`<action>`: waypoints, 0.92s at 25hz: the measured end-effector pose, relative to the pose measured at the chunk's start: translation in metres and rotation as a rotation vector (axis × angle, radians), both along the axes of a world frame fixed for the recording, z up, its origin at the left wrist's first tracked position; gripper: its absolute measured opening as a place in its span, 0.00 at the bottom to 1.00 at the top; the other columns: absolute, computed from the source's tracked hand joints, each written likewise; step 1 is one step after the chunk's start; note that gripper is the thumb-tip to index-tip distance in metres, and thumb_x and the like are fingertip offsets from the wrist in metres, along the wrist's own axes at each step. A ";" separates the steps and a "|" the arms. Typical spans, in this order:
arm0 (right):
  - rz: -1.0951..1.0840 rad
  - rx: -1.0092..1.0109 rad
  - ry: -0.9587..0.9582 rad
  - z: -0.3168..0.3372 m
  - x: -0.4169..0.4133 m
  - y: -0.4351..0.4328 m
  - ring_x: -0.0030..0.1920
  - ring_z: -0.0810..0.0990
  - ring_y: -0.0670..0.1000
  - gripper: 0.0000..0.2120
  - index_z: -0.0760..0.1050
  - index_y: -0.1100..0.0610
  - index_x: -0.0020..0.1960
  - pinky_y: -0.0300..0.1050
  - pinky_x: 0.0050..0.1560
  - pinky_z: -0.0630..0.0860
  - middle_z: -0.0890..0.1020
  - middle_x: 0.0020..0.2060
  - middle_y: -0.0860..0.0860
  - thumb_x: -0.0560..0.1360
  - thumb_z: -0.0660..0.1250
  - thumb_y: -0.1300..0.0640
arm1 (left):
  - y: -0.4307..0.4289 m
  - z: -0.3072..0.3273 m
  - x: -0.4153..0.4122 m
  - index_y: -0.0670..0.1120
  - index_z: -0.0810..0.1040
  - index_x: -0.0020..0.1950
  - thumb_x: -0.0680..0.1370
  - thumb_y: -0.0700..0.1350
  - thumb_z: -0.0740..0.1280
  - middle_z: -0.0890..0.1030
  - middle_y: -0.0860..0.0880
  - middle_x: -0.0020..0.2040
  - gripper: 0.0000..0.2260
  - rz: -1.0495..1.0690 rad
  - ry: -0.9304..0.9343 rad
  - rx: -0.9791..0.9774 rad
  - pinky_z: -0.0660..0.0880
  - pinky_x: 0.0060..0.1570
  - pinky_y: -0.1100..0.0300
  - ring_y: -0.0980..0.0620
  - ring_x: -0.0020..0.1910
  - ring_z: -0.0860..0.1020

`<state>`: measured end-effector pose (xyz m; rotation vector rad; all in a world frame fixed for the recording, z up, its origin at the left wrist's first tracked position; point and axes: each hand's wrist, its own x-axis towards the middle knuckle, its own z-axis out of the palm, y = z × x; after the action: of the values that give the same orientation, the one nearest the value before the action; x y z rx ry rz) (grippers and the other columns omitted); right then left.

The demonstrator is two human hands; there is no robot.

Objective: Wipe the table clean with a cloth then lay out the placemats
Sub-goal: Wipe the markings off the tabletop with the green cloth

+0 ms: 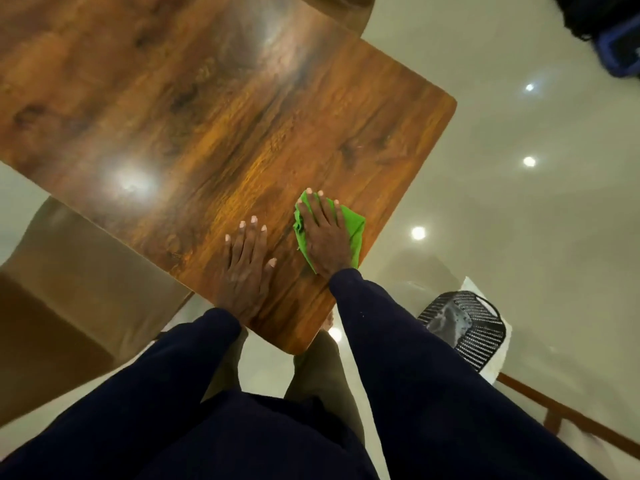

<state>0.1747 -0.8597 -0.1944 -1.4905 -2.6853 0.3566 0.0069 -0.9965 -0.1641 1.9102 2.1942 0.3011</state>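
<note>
A glossy brown wooden table [207, 109] fills the upper left of the head view, with its near corner pointing toward me. A bright green cloth [355, 223] lies flat on the table near its right edge. My right hand [323, 233] presses down on the cloth with straight, spread fingers. My left hand [246, 265] rests flat on the bare wood just left of the cloth, fingers straight. No placemats are in view.
A tan chair [69, 271] stands at the table's left side. A black perforated basket [464, 327] sits on the pale glossy floor to the right, below the table edge. A wooden rail [561, 410] runs at lower right; a dark object [602, 32] fills the top right corner.
</note>
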 end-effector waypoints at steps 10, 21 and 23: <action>0.180 -0.028 0.001 0.000 0.086 0.027 0.84 0.58 0.59 0.27 0.62 0.54 0.83 0.66 0.82 0.56 0.61 0.84 0.56 0.88 0.49 0.44 | 0.009 -0.021 0.036 0.41 0.56 0.85 0.89 0.58 0.43 0.57 0.37 0.85 0.30 0.000 -0.044 -0.040 0.55 0.81 0.31 0.35 0.85 0.55; 0.333 0.049 0.025 -0.003 -0.022 0.095 0.85 0.52 0.60 0.27 0.59 0.54 0.84 0.64 0.83 0.51 0.56 0.85 0.56 0.86 0.57 0.53 | 0.036 -0.033 0.041 0.41 0.50 0.87 0.89 0.53 0.53 0.47 0.42 0.88 0.30 0.271 -0.104 -0.088 0.47 0.84 0.36 0.42 0.87 0.45; 0.555 -0.021 0.013 -0.001 0.010 0.078 0.85 0.50 0.59 0.30 0.57 0.52 0.85 0.63 0.84 0.48 0.55 0.85 0.55 0.85 0.59 0.51 | 0.046 -0.033 0.046 0.42 0.49 0.87 0.88 0.52 0.52 0.45 0.43 0.88 0.30 0.274 -0.132 -0.096 0.45 0.84 0.37 0.43 0.87 0.43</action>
<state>0.1845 -0.7814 -0.1955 -0.7099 -3.0476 0.4089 0.0527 -0.9507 -0.1970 1.4959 2.3334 0.3482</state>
